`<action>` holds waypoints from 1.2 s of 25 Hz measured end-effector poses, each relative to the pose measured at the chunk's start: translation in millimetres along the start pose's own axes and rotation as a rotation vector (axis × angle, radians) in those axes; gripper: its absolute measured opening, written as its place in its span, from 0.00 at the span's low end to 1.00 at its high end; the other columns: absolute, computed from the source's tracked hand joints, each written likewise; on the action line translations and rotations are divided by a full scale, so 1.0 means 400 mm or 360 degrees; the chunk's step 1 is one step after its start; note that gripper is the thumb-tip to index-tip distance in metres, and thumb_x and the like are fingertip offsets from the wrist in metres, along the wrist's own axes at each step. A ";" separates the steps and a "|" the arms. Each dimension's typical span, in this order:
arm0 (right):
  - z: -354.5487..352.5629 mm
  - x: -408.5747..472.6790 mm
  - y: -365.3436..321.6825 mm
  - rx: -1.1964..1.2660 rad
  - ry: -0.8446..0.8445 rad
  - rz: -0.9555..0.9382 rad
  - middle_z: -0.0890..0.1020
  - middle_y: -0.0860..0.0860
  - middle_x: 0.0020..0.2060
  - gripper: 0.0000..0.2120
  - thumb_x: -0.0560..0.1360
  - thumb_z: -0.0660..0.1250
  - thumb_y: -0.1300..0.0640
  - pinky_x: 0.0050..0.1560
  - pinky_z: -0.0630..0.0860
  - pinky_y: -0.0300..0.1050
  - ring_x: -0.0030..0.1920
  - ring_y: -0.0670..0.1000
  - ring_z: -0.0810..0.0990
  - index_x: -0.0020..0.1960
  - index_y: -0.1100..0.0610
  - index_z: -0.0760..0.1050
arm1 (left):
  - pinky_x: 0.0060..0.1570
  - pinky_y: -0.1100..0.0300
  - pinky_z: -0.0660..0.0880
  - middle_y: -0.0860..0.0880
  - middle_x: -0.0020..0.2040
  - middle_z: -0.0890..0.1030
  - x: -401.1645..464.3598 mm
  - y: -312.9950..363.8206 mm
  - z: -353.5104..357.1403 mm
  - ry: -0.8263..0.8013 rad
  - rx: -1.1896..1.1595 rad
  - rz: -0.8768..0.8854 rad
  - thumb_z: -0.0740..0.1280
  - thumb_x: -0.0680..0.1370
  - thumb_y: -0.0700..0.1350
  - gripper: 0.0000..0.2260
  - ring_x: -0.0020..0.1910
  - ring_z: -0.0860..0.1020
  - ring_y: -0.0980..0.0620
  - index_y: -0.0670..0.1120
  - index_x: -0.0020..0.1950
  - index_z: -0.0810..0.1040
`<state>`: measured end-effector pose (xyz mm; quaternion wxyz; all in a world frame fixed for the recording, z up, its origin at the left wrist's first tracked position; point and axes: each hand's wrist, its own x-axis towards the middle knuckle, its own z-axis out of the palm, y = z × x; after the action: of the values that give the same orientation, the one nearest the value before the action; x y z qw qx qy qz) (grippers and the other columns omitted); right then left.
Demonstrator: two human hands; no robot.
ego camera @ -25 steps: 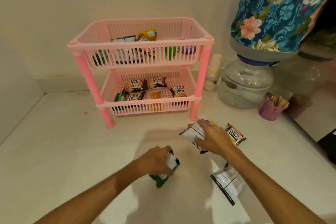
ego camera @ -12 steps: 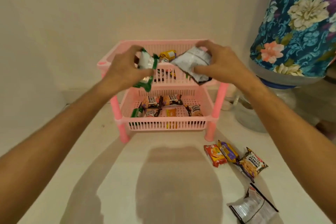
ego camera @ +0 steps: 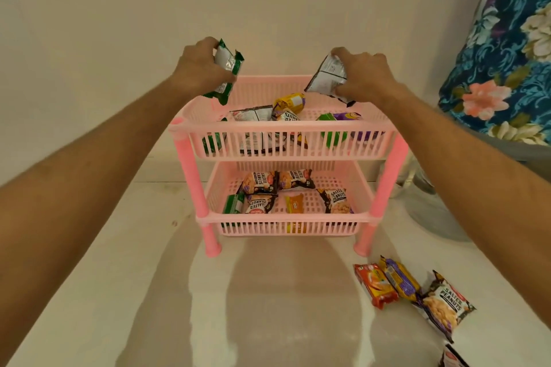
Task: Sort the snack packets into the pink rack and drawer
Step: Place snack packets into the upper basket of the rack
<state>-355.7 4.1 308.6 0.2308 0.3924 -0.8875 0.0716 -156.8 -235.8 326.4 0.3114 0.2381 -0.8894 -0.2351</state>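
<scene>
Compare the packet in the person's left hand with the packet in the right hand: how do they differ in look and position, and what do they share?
The left hand's packet has green edges around a silvery face; the right hand's packet is silvery white with dark edges. The green-edged packet is held above the pink rack's left end, the white one above its right end. The green-edged one hangs narrow and upright; the white one spreads wider and tilted. Both are held in the air above the top basket.

My left hand [ego camera: 201, 67] covers part of the green packet [ego camera: 227, 67] under its fingers; my right hand [ego camera: 362, 74] hides one edge of the silver packet [ego camera: 328, 76]. Well below the right fingers, a packet [ego camera: 451, 359] is cut off by the bottom edge. Print on both held packets is too small to read.
</scene>
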 end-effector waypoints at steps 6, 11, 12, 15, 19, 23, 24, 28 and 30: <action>0.101 0.086 0.018 -0.0195 -0.0237 -0.0038 0.81 0.57 0.56 0.33 0.72 0.69 0.51 0.60 0.66 0.59 0.55 0.61 0.78 0.72 0.52 0.59 | 0.52 0.50 0.75 0.37 0.62 0.75 0.113 -0.068 0.081 -0.0206 0.0564 -0.0016 0.76 0.68 0.43 0.30 0.57 0.75 0.38 0.41 0.67 0.69; 0.127 0.104 0.029 -0.0277 -0.0305 -0.0016 0.79 0.57 0.59 0.32 0.71 0.71 0.55 0.62 0.64 0.62 0.59 0.61 0.75 0.71 0.51 0.62 | 0.48 0.51 0.75 0.38 0.61 0.76 0.144 -0.100 0.110 -0.0372 0.0694 -0.0042 0.76 0.69 0.42 0.28 0.56 0.76 0.38 0.42 0.66 0.69; 0.121 0.103 0.026 -0.0278 -0.0257 -0.0032 0.78 0.57 0.60 0.33 0.71 0.71 0.56 0.62 0.64 0.62 0.61 0.61 0.74 0.72 0.51 0.62 | 0.49 0.51 0.76 0.38 0.61 0.75 0.147 -0.103 0.117 -0.0400 0.0684 -0.0054 0.76 0.70 0.42 0.29 0.56 0.76 0.38 0.42 0.67 0.69; 0.086 0.086 0.005 -0.0176 -0.0002 -0.0077 0.77 0.57 0.62 0.33 0.71 0.71 0.58 0.64 0.63 0.63 0.62 0.61 0.73 0.72 0.52 0.62 | 0.59 0.50 0.72 0.39 0.65 0.74 0.149 -0.099 0.130 -0.0439 0.0667 -0.0037 0.75 0.71 0.44 0.31 0.62 0.73 0.39 0.41 0.70 0.66; 0.015 0.014 -0.032 0.0099 0.0279 -0.0113 0.77 0.54 0.62 0.29 0.72 0.69 0.57 0.66 0.62 0.59 0.62 0.59 0.73 0.71 0.52 0.64 | 0.57 0.55 0.72 0.41 0.61 0.78 0.131 -0.055 0.106 -0.0227 0.0456 0.0031 0.73 0.73 0.45 0.25 0.59 0.76 0.44 0.42 0.68 0.71; -0.039 -0.102 -0.066 0.0269 0.0419 -0.0228 0.77 0.52 0.62 0.26 0.73 0.67 0.53 0.66 0.61 0.55 0.64 0.57 0.73 0.69 0.53 0.67 | 0.52 0.62 0.71 0.46 0.55 0.82 0.047 0.045 0.062 0.0104 0.0165 0.0243 0.70 0.74 0.47 0.17 0.51 0.77 0.52 0.45 0.61 0.78; -0.048 -0.133 -0.072 0.0292 0.0447 -0.0254 0.77 0.51 0.62 0.25 0.73 0.66 0.53 0.66 0.61 0.54 0.64 0.56 0.72 0.69 0.53 0.68 | 0.52 0.64 0.71 0.48 0.54 0.82 0.015 0.074 0.055 0.0173 0.0083 0.0325 0.69 0.73 0.48 0.15 0.50 0.77 0.55 0.46 0.59 0.79; -0.066 -0.263 -0.084 0.0436 0.0711 -0.0292 0.78 0.52 0.59 0.19 0.72 0.65 0.55 0.62 0.64 0.50 0.59 0.54 0.75 0.62 0.56 0.74 | 0.54 0.67 0.72 0.53 0.52 0.82 -0.158 0.186 0.067 0.0382 -0.0236 0.0728 0.66 0.74 0.48 0.12 0.51 0.76 0.61 0.46 0.55 0.81; -0.057 -0.334 -0.087 0.0477 0.0816 -0.0312 0.80 0.54 0.55 0.15 0.71 0.66 0.57 0.56 0.67 0.49 0.54 0.55 0.77 0.58 0.58 0.77 | 0.54 0.61 0.73 0.49 0.51 0.83 -0.261 0.224 0.106 0.0428 -0.0277 0.1006 0.67 0.75 0.45 0.10 0.51 0.78 0.56 0.43 0.54 0.81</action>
<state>-244.1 76.1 264.8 0.3925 0.4747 -0.7380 0.2756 -137.5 -95.0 301.5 0.5021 -0.0474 -0.8469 -0.1685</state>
